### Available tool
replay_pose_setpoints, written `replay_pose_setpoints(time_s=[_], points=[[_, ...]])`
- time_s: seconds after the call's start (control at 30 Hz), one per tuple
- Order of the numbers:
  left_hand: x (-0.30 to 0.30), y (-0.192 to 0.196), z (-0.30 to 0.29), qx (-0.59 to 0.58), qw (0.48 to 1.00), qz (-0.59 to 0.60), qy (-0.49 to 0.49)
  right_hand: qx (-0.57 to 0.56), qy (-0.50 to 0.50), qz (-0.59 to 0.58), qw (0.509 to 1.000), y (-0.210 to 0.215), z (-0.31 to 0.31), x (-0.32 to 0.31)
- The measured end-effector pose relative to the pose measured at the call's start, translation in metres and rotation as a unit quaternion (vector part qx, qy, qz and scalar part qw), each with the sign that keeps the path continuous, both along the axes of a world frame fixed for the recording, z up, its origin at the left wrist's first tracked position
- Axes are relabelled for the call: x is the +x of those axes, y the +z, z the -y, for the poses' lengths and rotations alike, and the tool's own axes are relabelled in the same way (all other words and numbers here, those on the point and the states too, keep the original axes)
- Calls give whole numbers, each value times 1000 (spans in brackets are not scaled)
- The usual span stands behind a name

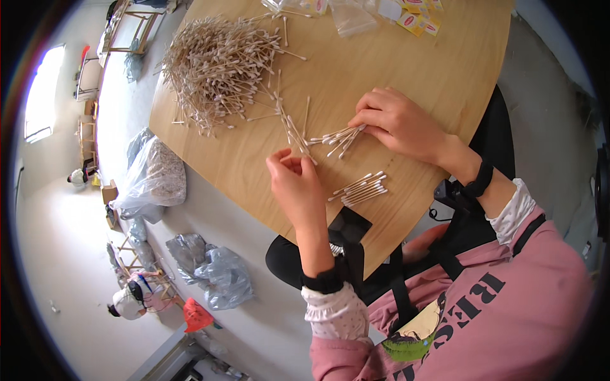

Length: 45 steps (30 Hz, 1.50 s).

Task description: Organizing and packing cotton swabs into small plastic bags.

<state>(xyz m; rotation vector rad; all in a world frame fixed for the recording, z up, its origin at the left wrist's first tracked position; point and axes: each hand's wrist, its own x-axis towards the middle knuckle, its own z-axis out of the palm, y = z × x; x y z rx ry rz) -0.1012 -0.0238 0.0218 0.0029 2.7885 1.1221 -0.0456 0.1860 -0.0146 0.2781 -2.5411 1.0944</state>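
My right hand (395,122) pinches the ends of a small bunch of cotton swabs (344,139), which fan out to the left above the wooden table (254,181). To its left, my left hand (295,184) is closed with its fingers curled. Its fingertips are at the near end of a few loose cotton swabs (296,134); whether they grip one is hidden. A neat group of cotton swabs (363,190) lies side by side near the table's front edge, between my wrists. The big heap of cotton swabs (219,66) covers the far left of the table.
Clear plastic bags (353,18) and small yellow-and-white packets (413,22) lie at the far edge. A dark box-shaped object (348,227) sits by the near edge. Filled plastic bags (159,174) stand on the floor to the left; another person (136,298) is beyond.
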Motion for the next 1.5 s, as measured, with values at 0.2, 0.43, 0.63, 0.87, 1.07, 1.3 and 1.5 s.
replay_pose_setpoints(time_s=[0.2,0.43,0.63,0.87,1.07,1.3,1.5], points=[[-30,5,-32,4,999,6,-51,25,14,-29,999,-2,6,5],[-28,10,-16,72,973,-40,-217,61,70,-30,995,-9,25,7],[34,22,4,-65,953,-134,-265,-3,87,-11,996,-6,15,12],[45,0,20,-109,956,-160,-220,3,105,10,994,0,7,11],[48,-5,8,-18,968,-157,-197,23,77,0,997,2,-2,18],[46,-10,22,8,972,-158,-174,89,19,31,995,13,-33,16],[55,-3,13,17,969,-144,-199,126,54,16,990,13,-16,-7]])
